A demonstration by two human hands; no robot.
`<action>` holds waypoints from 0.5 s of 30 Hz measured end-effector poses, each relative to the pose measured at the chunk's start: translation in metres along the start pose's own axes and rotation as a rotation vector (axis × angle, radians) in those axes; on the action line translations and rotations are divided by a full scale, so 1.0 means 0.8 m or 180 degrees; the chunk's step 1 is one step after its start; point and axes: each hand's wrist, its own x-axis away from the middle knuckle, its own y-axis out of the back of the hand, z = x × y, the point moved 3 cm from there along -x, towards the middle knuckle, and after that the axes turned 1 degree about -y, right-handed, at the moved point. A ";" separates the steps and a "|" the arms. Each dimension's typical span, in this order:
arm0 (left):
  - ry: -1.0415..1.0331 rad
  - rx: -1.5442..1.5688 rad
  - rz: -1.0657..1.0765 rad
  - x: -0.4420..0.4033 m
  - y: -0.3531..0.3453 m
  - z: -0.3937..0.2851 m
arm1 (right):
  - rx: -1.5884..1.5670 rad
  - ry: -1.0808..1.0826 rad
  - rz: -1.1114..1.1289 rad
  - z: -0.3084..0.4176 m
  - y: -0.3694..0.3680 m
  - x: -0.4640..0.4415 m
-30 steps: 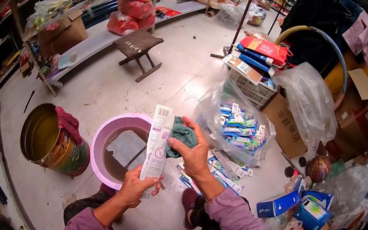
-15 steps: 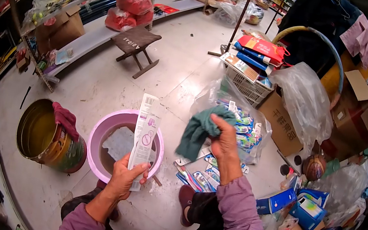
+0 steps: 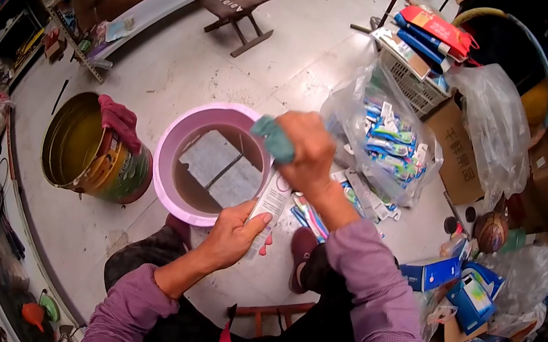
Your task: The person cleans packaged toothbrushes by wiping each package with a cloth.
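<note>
My left hand [image 3: 237, 236] is closed round the lower part of a narrow white toothbrush package [image 3: 273, 204], its printed side facing me. In my right hand [image 3: 309, 149], a green cloth [image 3: 274, 139] is bunched up at the package's upper end, which is hidden behind the cloth and hand. Left of my hands stands a pink basin [image 3: 166, 152] of murky water, with a grey slab-like thing [image 3: 224, 169] in it. A clear plastic bag [image 3: 350, 107] of packaged toothbrushes [image 3: 390, 147] sits on the right. More packages [image 3: 307, 213] lie on the floor, partly behind my right forearm.
A large metal bucket [image 3: 66, 143] with a dark red cloth [image 3: 119, 123] over its rim stands left of the basin. Farther back is a folding stool [image 3: 234, 1]. Cartons [image 3: 457, 152], a crate [image 3: 410, 85] and blue boxes [image 3: 471, 301] crowd the right side.
My right hand has brought the green cloth left, from beside the package onto its upper end. The package now tilts right and sits farther from the basin. The view has tipped downward.
</note>
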 end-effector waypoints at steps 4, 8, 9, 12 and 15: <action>0.0149 0.0081 0.0205 0.001 0.007 0.005 | -0.0174 -0.1342 -0.0329 -0.071 0.004 0.006; 0.0324 0.0928 -0.0302 -0.009 0.024 -0.001 | -0.1976 -0.2419 -0.1410 -0.069 0.047 0.000; 0.0355 0.1486 -0.0427 -0.013 0.028 -0.002 | -0.1997 -0.1952 -0.1047 -0.033 0.057 -0.007; 0.0444 0.2084 0.0107 -0.017 0.020 -0.011 | -0.1582 -0.0316 0.0056 0.067 0.044 0.011; 0.0465 0.1856 0.0342 -0.007 0.012 0.002 | -0.0872 0.0420 0.0430 0.067 0.016 0.021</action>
